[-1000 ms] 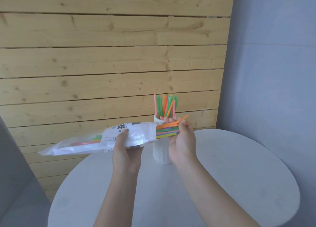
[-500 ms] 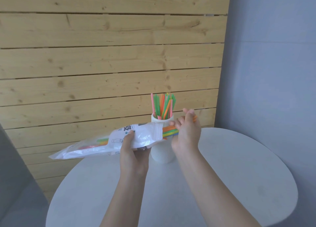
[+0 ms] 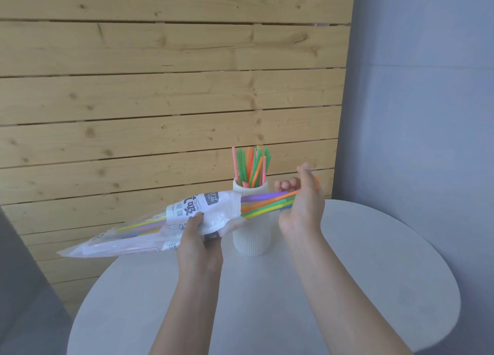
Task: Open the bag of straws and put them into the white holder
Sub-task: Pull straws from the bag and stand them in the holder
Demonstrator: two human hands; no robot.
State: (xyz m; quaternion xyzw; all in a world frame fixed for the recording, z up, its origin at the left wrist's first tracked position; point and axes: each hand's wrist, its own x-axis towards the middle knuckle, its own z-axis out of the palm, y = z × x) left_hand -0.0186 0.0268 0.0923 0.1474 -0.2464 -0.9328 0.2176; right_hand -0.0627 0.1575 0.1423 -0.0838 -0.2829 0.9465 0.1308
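My left hand [image 3: 199, 243] grips a long white plastic bag of straws [image 3: 149, 233] near its open end, holding it nearly level above the table. A bundle of coloured straws [image 3: 267, 203] sticks out of the bag's mouth to the right. My right hand [image 3: 300, 206] is closed around the far ends of that bundle, with one finger raised. Behind the bundle stands the white ribbed holder [image 3: 251, 237], with several pink, green and orange straws [image 3: 251, 167] upright in it.
A round white table [image 3: 347, 288] carries the holder near its far edge. A wooden slat wall [image 3: 160, 100] rises behind it, and a grey wall [image 3: 427, 114] stands at the right.
My right hand has drawn the straw bundle further out of the bag to the right. The bag has tilted, its closed end lower at the left.
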